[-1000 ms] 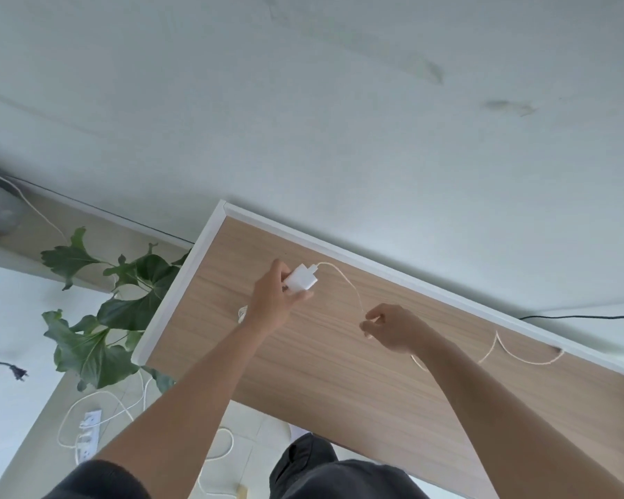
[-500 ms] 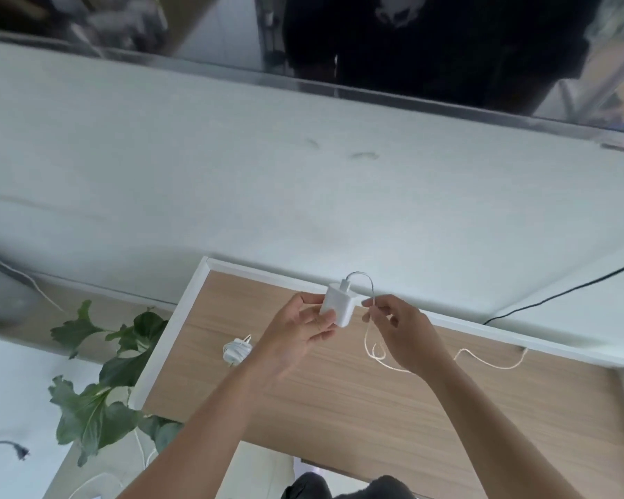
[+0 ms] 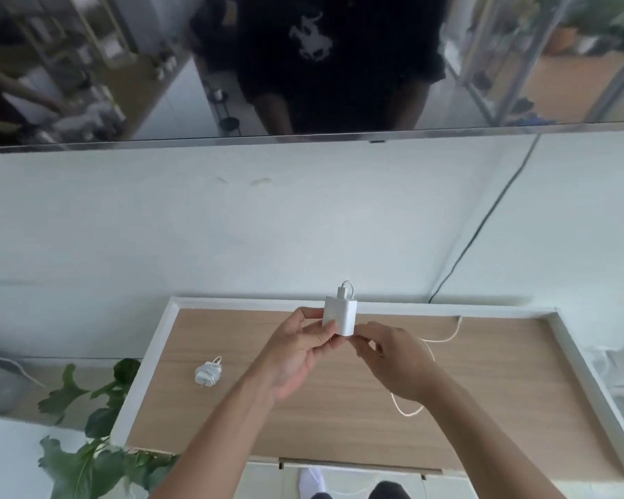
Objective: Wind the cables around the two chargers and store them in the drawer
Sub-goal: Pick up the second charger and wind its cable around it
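I hold a white charger block (image 3: 341,315) upright above the wooden cabinet top (image 3: 339,419). My left hand (image 3: 298,349) grips its left side and lower edge. My right hand (image 3: 393,358) pinches the white cable just under the block. The loose cable (image 3: 444,339) trails right across the top and loops behind my right wrist. A short cable loop rises from the plug on top of the block. A second white charger (image 3: 208,372), with its cable wound around it, lies on the top to the left.
A white raised rim (image 3: 145,376) frames the cabinet top. A drawer front edge (image 3: 353,464) shows at the near side. A leafy plant (image 3: 91,426) stands at the left. A black cord (image 3: 483,221) runs down the white wall, below a wide dark screen (image 3: 303,66).
The view tilted up, bringing the dark screen into sight. I turned the charger upright, and my right hand moved in close under it with the cable.
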A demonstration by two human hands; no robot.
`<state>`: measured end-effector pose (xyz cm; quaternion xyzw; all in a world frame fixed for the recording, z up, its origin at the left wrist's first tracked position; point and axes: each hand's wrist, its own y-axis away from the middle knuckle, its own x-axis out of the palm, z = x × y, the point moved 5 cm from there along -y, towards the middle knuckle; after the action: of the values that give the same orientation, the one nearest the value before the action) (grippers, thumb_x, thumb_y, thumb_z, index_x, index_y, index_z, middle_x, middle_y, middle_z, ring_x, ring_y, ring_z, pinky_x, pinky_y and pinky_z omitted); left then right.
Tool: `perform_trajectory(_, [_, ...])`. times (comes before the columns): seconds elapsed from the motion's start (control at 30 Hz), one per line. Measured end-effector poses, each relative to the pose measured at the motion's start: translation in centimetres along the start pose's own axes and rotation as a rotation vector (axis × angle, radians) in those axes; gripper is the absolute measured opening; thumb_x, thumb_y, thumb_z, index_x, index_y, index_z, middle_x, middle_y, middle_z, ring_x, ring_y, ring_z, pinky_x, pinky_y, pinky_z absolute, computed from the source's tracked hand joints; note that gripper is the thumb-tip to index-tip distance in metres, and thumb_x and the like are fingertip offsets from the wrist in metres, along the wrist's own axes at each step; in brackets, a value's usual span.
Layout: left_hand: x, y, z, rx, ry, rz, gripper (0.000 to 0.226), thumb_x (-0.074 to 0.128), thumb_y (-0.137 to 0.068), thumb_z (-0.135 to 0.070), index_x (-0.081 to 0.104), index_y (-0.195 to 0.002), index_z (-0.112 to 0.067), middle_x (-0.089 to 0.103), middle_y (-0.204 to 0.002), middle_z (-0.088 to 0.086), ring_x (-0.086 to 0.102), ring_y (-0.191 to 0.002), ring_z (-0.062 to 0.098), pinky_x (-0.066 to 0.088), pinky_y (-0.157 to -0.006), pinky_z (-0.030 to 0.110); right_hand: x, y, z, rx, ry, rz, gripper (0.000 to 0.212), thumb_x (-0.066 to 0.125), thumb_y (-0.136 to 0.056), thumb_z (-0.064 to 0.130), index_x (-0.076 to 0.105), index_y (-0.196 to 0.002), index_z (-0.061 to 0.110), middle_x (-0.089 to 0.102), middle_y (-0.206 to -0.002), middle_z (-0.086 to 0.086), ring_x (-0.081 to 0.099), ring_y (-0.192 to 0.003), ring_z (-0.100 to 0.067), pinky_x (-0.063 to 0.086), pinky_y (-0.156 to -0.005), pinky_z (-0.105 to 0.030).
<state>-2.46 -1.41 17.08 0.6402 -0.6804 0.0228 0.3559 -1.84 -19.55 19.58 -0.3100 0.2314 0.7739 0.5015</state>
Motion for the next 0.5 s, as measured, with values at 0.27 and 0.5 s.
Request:
perform_trajectory(0.27, [4.0, 2.2, 3.8, 0.064, -0.322, -0.071, 0.027, 0.068, -0.104, 0.003, 0.056, -0.129, 0.003, 0.077, -0.125, 0.026, 0.082, -0.1, 0.026, 0.065, -0.098, 0.038, -2.9, 7.4, -3.4, 0.109, -0.03, -0.078, 0.018, 0.065, -0.107, 0.033, 0.083, -0.1, 0.033, 0.066, -0.078, 0.031, 0.06, -0.069, 0.008, 0.035, -0.064, -0.013])
perform_trajectory(0.5, [5.4, 4.0, 6.0, 0.25, -0.96, -0.22, 0.024, 0.07, -0.104, -0.021, 0.05, -0.113, -0.032, 0.073, -0.122, -0.013, 0.076, -0.101, 0.011, 0.055, -0.078, 0.03, -4.8, 11.1, -4.6, 0.102, -0.181, -0.025, 0.024, 0.067, -0.107, 0.038, 0.081, -0.092, 0.025, 0.062, -0.06, 0.027, 0.053, -0.058, -0.003, 0.039, -0.06, -0.015])
